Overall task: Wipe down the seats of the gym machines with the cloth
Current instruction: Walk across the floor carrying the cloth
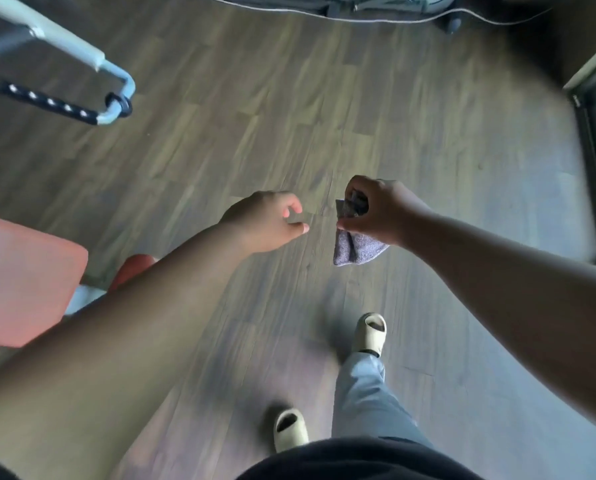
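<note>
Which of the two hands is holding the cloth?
The right hand grips the grey cloth, which hangs below its fingers. The left hand holds nothing, its fingers loosely curled beside it.

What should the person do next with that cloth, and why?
Probably turn left and bring the cloth down onto the red seat pad. The right hand holds the bunched cloth in the air over bare floor, touching nothing, while the left hand is empty. The pad at the left edge is the nearest seat in view, and it looks untouched.
</note>
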Available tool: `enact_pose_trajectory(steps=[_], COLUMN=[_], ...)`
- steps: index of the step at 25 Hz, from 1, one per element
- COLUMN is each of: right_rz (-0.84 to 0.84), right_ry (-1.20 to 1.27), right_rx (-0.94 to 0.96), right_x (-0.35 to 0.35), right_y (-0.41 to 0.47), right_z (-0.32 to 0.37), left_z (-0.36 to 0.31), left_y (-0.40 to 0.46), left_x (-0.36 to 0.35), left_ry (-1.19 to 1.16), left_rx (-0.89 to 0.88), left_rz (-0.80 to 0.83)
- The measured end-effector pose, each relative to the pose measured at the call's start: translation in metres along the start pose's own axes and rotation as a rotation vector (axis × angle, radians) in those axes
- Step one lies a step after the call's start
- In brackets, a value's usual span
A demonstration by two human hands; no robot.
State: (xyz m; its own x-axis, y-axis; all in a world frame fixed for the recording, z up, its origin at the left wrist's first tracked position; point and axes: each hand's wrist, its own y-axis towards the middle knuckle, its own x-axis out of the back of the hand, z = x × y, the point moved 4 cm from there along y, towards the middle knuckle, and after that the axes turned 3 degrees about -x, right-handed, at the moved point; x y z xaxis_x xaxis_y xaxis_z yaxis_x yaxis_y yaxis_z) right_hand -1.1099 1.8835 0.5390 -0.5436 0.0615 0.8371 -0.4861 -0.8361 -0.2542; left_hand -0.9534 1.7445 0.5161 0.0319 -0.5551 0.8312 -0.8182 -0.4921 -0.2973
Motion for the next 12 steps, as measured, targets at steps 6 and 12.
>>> enact_pose_trajectory(steps=[6,12], right_rz=[0.054,0.113], right_ry=[-0.027,-0.08], right_rx=[0.085,0.172], right_x=[0.077,0.133], right_y=[0.209,0.383], right_z=[-0.028,-0.009], left_z=[0.01,0.052], left_y=[0.176,0.306], left_x=[0.07,0.142], left_ry=[-0.017,-0.072], left_rx=[0.145,0.246], left_rz=[-0.07,-0.124])
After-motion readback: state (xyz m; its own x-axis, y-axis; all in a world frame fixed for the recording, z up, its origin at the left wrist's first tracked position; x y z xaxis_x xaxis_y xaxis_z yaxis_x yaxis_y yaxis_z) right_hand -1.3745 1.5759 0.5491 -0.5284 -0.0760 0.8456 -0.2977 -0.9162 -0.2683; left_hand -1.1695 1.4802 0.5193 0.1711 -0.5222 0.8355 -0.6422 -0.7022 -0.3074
